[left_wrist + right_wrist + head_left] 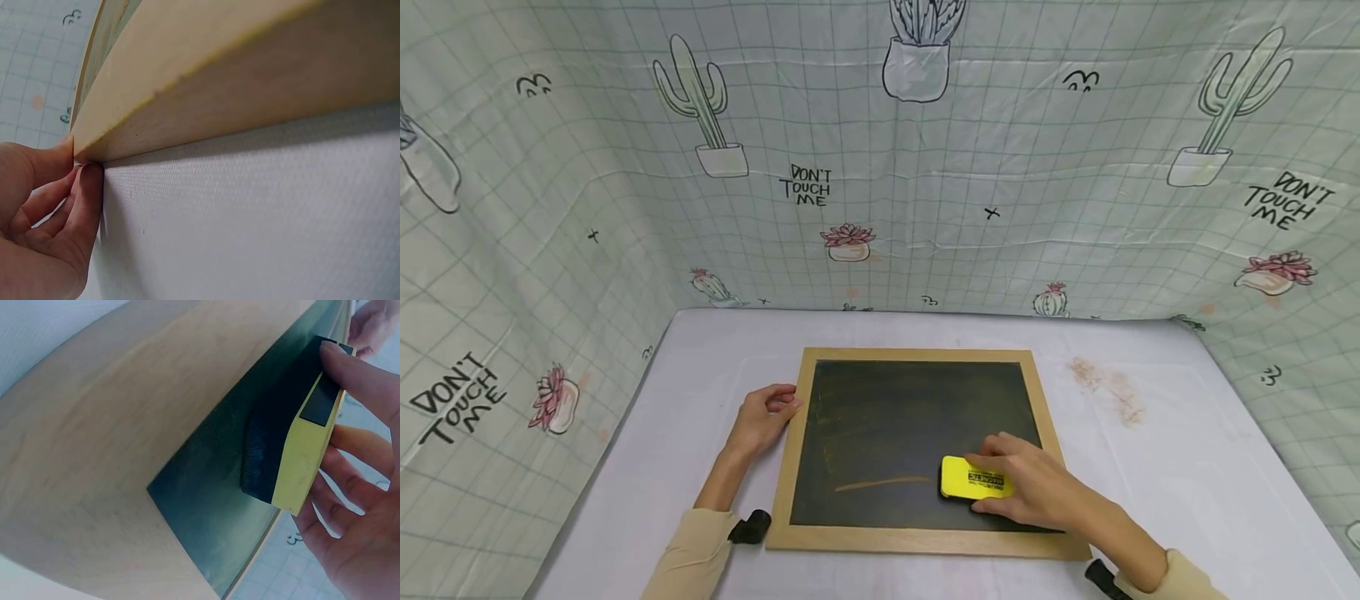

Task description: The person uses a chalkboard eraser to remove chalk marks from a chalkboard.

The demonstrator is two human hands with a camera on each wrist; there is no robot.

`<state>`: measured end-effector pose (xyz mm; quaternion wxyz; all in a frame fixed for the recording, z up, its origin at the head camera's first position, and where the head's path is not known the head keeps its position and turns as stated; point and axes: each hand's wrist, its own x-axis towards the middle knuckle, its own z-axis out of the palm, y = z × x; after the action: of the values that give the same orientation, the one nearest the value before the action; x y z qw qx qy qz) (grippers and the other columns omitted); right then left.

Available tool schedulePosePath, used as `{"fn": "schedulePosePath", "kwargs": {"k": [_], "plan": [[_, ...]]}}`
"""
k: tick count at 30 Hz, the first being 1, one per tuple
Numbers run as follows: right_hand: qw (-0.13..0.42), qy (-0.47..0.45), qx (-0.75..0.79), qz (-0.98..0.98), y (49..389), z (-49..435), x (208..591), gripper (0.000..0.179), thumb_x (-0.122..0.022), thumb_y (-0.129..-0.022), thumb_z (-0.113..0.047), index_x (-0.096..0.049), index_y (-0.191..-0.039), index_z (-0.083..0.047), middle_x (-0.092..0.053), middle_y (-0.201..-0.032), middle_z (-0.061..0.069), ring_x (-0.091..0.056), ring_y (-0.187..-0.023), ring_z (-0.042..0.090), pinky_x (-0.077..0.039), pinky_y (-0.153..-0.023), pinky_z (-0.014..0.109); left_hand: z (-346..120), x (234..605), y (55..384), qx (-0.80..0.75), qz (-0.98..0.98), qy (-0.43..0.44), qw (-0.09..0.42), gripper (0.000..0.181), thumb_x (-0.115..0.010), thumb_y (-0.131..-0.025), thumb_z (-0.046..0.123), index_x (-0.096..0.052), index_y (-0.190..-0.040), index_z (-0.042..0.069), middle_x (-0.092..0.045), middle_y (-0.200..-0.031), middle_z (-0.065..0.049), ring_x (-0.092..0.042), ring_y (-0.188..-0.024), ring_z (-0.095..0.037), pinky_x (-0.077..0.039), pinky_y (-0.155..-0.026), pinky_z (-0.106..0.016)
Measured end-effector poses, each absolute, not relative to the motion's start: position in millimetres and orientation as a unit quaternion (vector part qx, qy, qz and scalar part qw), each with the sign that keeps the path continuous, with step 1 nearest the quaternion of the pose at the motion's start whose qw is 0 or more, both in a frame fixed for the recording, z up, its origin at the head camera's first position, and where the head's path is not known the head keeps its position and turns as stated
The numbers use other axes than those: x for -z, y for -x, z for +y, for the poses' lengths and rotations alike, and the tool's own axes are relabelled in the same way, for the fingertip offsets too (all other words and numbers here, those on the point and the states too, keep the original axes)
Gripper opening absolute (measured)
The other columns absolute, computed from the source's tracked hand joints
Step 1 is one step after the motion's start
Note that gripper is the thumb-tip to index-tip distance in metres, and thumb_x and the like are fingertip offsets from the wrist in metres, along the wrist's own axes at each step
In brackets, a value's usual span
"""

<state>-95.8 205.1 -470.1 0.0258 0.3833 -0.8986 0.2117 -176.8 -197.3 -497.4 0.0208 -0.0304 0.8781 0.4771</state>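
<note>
A small chalkboard (880, 442) in a light wooden frame (917, 542) lies on the white table. On its dark face is one orange-brown chalk line (880, 482), along with faint smears. My right hand (1030, 479) grips a yellow and black magnetic eraser (958, 479) between thumb and fingers. The right wrist view shows the dark side of the eraser (297, 462) against the board. At the frame's left edge is my left hand (763, 421). In the left wrist view, thumb and fingertips of this hand (47, 219) pinch the wooden edge (187, 106).
Brownish chalk-like smudges (1105, 387) mark the tabletop right of the board. A printed cloth with cacti and grid lines (925, 167) hangs around the back and sides of the table. Black wrist devices (750, 527) sit near both cuffs.
</note>
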Motion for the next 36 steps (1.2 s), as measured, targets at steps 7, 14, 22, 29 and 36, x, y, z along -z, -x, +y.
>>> {"fn": "schedulePosePath", "kwargs": {"k": [7,14,22,29,36], "plan": [[0.021,-0.388,-0.219,-0.895,98,201,473,0.049,-0.089,-0.082,-0.035,-0.076,-0.12,-0.006,-0.058,-0.096,-0.006,-0.043,-0.081,0.004,-0.041,-0.067,0.02,-196,497,177,-0.475,0.879,0.031,0.02,0.03,-0.07,-0.097,0.004,-0.066,-0.123,-0.011,-0.069,-0.106,-0.021,-0.066,-0.093,-0.031,-0.05,-0.076,-0.03],[0.011,-0.393,-0.216,-0.894,103,192,472,0.049,-0.087,-0.083,-0.036,-0.076,-0.12,-0.007,-0.057,-0.094,-0.006,-0.041,-0.079,0.004,-0.039,-0.066,0.02,-195,497,177,-0.476,0.878,0.034,0.023,0.031,-0.069,-0.098,0.006,-0.065,-0.124,-0.011,-0.069,-0.107,-0.021,-0.066,-0.093,-0.031,-0.05,-0.075,-0.03],[0.005,-0.398,-0.209,-0.893,107,182,471,0.05,-0.088,-0.083,-0.036,-0.076,-0.121,-0.006,-0.056,-0.094,-0.005,-0.04,-0.08,0.005,-0.037,-0.066,0.02,-196,498,177,-0.472,0.881,0.036,0.023,0.031,-0.069,-0.098,0.005,-0.066,-0.124,-0.01,-0.069,-0.107,-0.021,-0.066,-0.094,-0.031,-0.05,-0.077,-0.031],[-0.005,-0.4,-0.204,-0.894,112,174,471,0.051,-0.088,-0.082,-0.036,-0.076,-0.122,-0.006,-0.057,-0.095,-0.005,-0.043,-0.081,0.006,-0.04,-0.068,0.02,-195,496,177,-0.468,0.883,0.03,0.019,0.03,-0.069,-0.098,0.006,-0.066,-0.123,-0.011,-0.069,-0.106,-0.021,-0.066,-0.094,-0.031,-0.05,-0.077,-0.032],[-0.01,-0.41,-0.196,-0.891,116,165,471,0.052,-0.088,-0.082,-0.036,-0.075,-0.124,-0.007,-0.059,-0.097,-0.005,-0.044,-0.083,0.007,-0.041,-0.07,0.021,-195,494,175,-0.465,0.884,0.032,0.022,0.03,-0.069,-0.098,0.005,-0.066,-0.123,-0.011,-0.069,-0.106,-0.02,-0.066,-0.095,-0.031,-0.05,-0.078,-0.033]]}}
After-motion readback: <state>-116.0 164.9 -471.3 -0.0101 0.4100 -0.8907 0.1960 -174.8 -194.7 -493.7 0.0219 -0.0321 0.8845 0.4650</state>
